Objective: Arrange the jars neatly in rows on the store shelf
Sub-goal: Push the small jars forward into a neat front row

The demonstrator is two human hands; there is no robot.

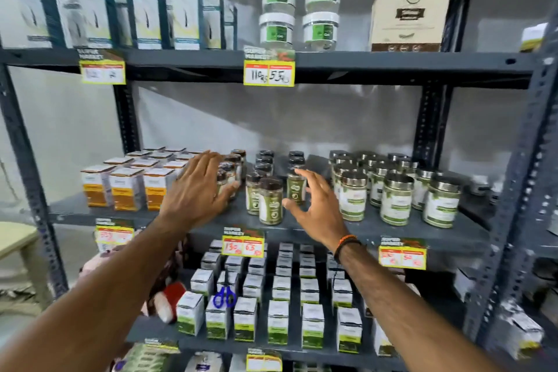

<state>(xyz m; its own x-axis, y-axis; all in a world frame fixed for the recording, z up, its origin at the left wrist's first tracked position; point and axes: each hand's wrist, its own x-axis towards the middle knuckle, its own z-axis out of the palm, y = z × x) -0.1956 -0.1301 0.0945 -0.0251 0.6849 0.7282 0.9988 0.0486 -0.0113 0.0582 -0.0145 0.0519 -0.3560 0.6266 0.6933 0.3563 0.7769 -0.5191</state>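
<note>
Several small dark-lidded jars with green labels (270, 202) stand in loose rows on the middle shelf (392, 231). My left hand (199, 187) reaches over the left row of dark-lidded jars (232, 164), fingers spread, thumb by a front jar; whether it touches them is unclear. My right hand (317, 205) is open, fingers apart, just in front of and right of a green-labelled jar (296, 187). It holds nothing. A bead bracelet sits on my right wrist.
Steel-lidded jars (395, 199) crowd the shelf's right part. Orange-banded boxes (126, 187) fill its left. Clear white-lidded jars (299, 9) stand on the top shelf. Small white-green boxes (277, 320) and blue scissors (225, 297) lie on the lower shelf. Price tags (268, 72) hang from shelf edges.
</note>
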